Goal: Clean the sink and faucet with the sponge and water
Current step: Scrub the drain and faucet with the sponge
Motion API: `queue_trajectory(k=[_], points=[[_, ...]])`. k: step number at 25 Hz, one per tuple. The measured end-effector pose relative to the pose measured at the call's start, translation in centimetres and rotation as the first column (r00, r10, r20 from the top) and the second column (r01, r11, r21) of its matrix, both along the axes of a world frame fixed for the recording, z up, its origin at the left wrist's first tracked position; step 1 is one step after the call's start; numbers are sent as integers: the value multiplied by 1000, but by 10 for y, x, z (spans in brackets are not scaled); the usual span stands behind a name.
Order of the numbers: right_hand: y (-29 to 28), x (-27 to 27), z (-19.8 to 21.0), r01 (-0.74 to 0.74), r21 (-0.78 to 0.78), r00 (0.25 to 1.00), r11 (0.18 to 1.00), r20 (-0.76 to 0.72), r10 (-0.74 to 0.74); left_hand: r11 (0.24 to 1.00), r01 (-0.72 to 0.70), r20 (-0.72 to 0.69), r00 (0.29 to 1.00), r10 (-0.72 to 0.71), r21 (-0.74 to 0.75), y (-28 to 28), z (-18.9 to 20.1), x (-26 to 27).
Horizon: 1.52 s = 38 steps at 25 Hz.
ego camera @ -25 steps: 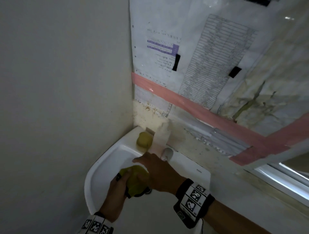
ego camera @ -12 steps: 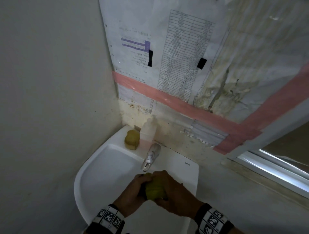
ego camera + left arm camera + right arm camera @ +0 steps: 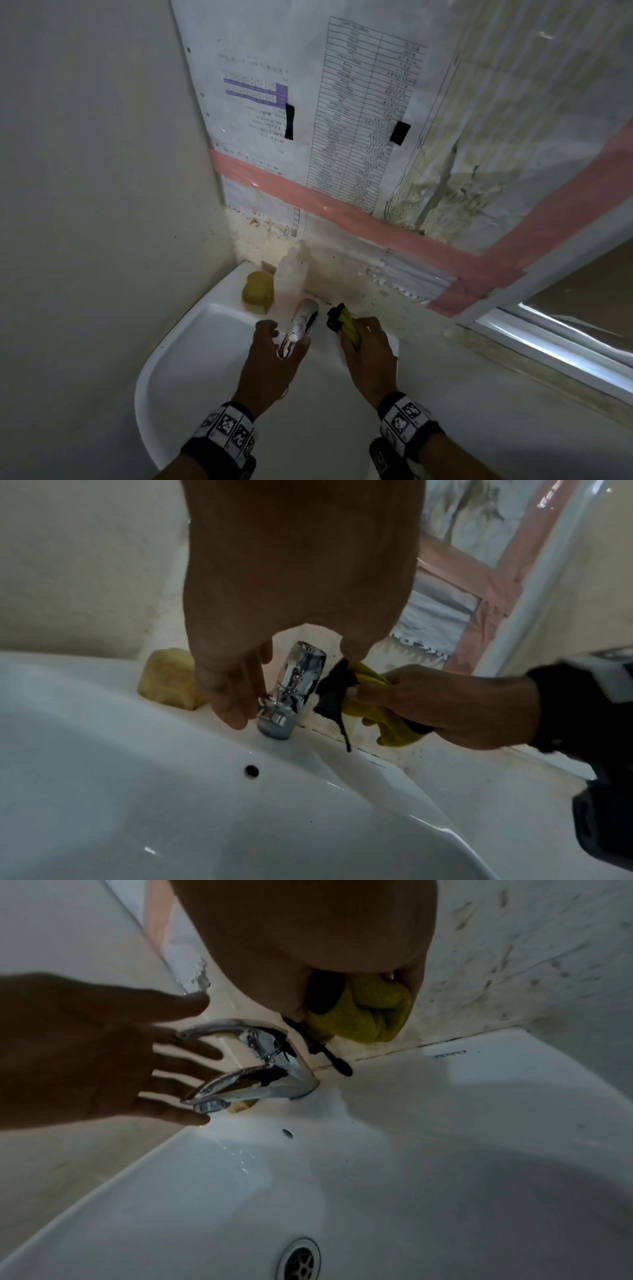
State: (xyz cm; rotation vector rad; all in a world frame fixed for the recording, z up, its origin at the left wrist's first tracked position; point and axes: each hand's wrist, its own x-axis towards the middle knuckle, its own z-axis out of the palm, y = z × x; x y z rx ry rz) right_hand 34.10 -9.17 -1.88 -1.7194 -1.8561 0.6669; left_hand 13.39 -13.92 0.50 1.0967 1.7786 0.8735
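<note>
Our right hand clenches the yellow sponge just right of the chrome faucet, our left hand hovers released beside its spout, and the white sink holds only droplets, so most scrubbing seems left.

Both forearms reached forward from the bottom of the head view, each wrist wrapped in a black band carrying black-and-white square markers. The left hand was stretched out with its fingers straight and spread apart, palm turned toward the right, gripping nothing. The right hand sat just beside it on the right, at about the same reach, its back facing up. Its fingers and thumb were curled tight into a fist around the material it held. The 2 hands were close together but apart.
</note>
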Motion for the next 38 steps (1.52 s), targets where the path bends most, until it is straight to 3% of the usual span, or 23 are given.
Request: queue_trajectory(k=[5,7,12,15,22,26,29,34,38], points=[[17,-33,-17,-83,152,959,985,280,37,959,234,-350,922,-165,163,18,-27,7],[16,-35,-30,-147,144,917,979,391,81,942,287,-425,885,-190,176,20,-24,5],[-27,-22,-63,-314,112,868,943,437,237,925,310,-436,879,-191,221,23,-33,2],[-44,-23,-65,-326,25,838,945,471,276,921,307,-430,884,-183,238,23,-34,2],[-39,-21,-67,-453,-19,732,891,563,384,901,343,-457,868,-195,266,22,-27,-5],[-24,-18,-66,-419,-95,674,903,634,380,891,358,-461,864,-203,278,22,-26,-7],[4,-16,-62,-369,-148,678,917,633,375,885,360,-467,863,-194,297,23,-29,-7],[39,-32,-44,-168,-240,716,956,637,285,874,372,-484,854,-191,312,23,-29,-8],[11,-38,-58,-246,-186,749,951,586,308,889,362,-489,851,-192,281,23,-26,-6]])
